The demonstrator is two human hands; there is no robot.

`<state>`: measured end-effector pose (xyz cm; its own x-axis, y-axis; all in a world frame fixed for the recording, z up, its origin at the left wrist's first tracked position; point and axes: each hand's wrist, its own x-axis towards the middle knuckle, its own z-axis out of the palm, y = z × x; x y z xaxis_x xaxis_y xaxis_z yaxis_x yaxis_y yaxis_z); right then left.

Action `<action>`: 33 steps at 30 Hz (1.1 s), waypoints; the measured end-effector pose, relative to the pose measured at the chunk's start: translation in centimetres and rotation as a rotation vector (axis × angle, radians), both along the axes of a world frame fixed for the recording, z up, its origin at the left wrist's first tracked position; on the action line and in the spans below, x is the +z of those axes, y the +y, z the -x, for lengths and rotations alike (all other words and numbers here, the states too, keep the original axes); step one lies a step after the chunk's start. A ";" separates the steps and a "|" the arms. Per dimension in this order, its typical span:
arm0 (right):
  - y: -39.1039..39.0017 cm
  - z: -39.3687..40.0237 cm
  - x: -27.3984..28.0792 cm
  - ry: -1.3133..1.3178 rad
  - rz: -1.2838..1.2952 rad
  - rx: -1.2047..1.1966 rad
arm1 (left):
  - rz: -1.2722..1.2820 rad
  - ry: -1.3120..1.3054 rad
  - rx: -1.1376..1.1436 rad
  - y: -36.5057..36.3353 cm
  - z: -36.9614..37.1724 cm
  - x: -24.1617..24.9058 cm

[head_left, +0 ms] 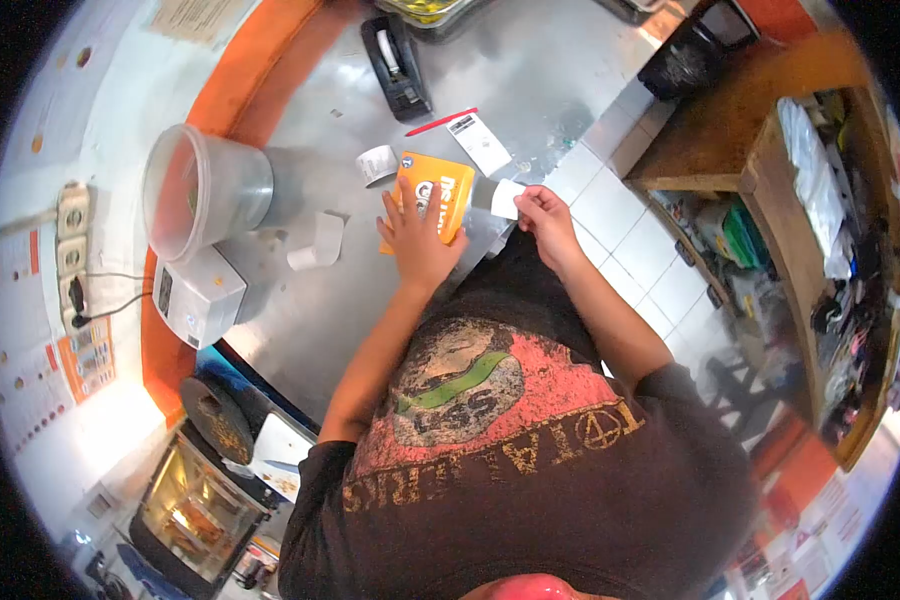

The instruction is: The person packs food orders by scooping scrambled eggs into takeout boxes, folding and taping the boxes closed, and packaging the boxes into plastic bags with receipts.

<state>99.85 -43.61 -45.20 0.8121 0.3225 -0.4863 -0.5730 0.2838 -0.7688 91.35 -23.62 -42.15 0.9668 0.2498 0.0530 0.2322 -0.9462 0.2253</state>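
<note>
An orange flat packet [458, 185] with white lettering and a round black-and-white picture lies on the metal table. My left hand [420, 235] rests on it, palm down and fingers spread. To its right, my right hand [545, 220] pinches a small white paper slip [506, 199] between thumb and fingers, beside the packet's right edge. A curled printed paper [376, 165] sits at the packet's upper left. Just beyond the packet are a white printed card [478, 142] and a red pen [440, 122].
A black tape dispenser [395, 70] stands farther back on the metal table [320, 140]. At left are a clear plastic bucket [205, 190], a white boxy device [200, 295] and a curled white paper [317, 243]. A wooden shelf [710, 150] with bags stands right.
</note>
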 end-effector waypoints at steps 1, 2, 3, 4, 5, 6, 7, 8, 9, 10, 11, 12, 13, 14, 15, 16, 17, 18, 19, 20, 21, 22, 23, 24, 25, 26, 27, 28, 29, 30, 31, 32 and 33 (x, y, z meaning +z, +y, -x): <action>0.0 0.2 -0.6 0.007 -0.002 -0.017 | -0.002 0.007 -0.017 -0.1 -0.2 0.1; 0.3 0.5 -1.2 0.016 -0.053 0.023 | 0.015 0.028 -0.009 -0.1 -0.3 0.2; 0.4 0.6 -1.3 0.025 -0.105 0.067 | 0.031 0.050 0.004 -0.1 -0.3 0.1; 0.3 0.5 -1.3 0.099 -0.173 0.119 | 0.027 0.055 -0.003 -0.1 -0.3 -0.1; 0.5 0.5 -1.4 0.100 -0.178 0.110 | 0.023 0.032 0.006 0.0 -0.3 -0.5; 1.4 0.6 -0.5 0.181 -0.371 0.056 | 0.021 0.011 0.015 0.0 -0.4 -0.5; 2.1 0.9 0.1 0.261 -0.561 0.001 | 0.019 0.017 0.008 -0.1 -0.3 -0.5; 2.6 0.8 -0.9 0.266 -0.661 0.030 | -0.045 0.038 0.003 -0.4 -0.4 -0.5; 3.3 0.8 -1.4 0.267 -0.664 0.022 | -0.109 0.058 -0.002 -0.7 -0.4 -0.5; 4.0 0.8 -1.8 0.283 -0.703 0.003 | -0.111 0.060 -0.008 -0.7 -0.3 -0.4; 4.7 0.6 -2.2 0.296 -0.744 -0.015 | -0.091 0.054 -0.019 -0.7 -0.2 -0.4; 5.1 0.5 -2.4 0.290 -0.713 -0.023 | -0.071 0.048 -0.029 -0.6 -0.3 -0.3; 5.3 0.6 -2.7 0.291 -0.719 -0.028 | -0.076 0.050 -0.035 -0.6 -0.4 -0.2; 5.4 0.7 -3.0 0.268 -0.693 -0.033 | -0.085 0.048 -0.040 -0.7 -0.3 -0.1; 5.5 0.9 -3.0 0.248 -0.666 -0.037 | -0.093 0.048 -0.044 -0.7 -0.2 -0.1; 5.6 0.9 -3.0 0.250 -0.667 -0.040 | -0.095 0.051 -0.046 -0.5 -0.1 -0.3; 5.6 0.9 -3.0 0.238 -0.643 -0.018 | -0.112 0.046 -0.058 -0.4 -0.2 -0.5; 5.5 0.9 -3.1 0.226 -0.618 0.003 | -0.129 0.042 -0.070 -0.3 -0.2 -0.3; 5.4 0.8 -3.2 0.228 -0.619 -0.001 | -0.130 0.045 -0.073 -0.1 -0.3 -0.2; 5.1 0.6 -3.3 0.245 -0.617 0.004 | -0.112 0.045 -0.084 0.1 -0.3 0.0; 4.8 0.6 -3.7 0.263 -0.615 0.008 | -0.095 0.046 -0.094 0.1 -0.3 0.2; 4.6 0.5 -4.1 0.263 -0.617 0.002 | -0.096 0.048 -0.100 0.1 -0.3 0.1; 4.3 0.4 -4.6 0.234 -0.528 0.015 | -0.112 0.027 -0.092 0.1 -0.4 0.0; 4.0 0.3 -4.6 0.205 -0.438 0.026 | -0.126 0.006 -0.085 0.1 -0.4 -0.3; 3.6 0.1 -4.7 0.207 -0.438 0.019 | -0.125 0.009 -0.092 0.1 -0.5 -0.6; 3.1 0.1 -4.7 0.158 -0.320 0.107 | -0.124 -0.005 -0.094 0.2 -0.4 -0.9; 2.8 0.1 -4.7 0.111 -0.202 0.195 | -0.123 -0.019 -0.095 0.2 -0.3 -0.8; 2.9 0.2 -5.1 0.115 -0.203 0.191 | -0.123 -0.014 -0.099 0.3 -0.2 -0.8; 3.0 0.3 -5.4 0.063 -0.149 0.241 | -0.105 -0.002 -0.105 0.4 -0.2 -0.7; 3.2 0.4 -5.4 0.011 -0.095 0.289 | -0.087 0.009 -0.112 0.6 -0.1 -0.7; 3.4 0.5 -5.3 0.013 -0.097 0.284 | -0.088 0.012 -0.117 0.7 -0.2 -0.6; 3.7 0.7 -5.2 0.034 -0.108 0.294 | -0.086 0.030 -0.123 0.8 -0.2 -0.5; 4.0 0.9 -5.1 0.055 -0.119 0.304 | -0.084 0.049 -0.131 0.9 -0.2 -0.5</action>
<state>99.00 -39.62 -50.33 0.6436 0.6033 -0.4710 -0.6851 0.1798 -0.7059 91.53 -22.74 -42.68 0.9927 0.1186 0.0206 0.1147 -0.9840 0.1361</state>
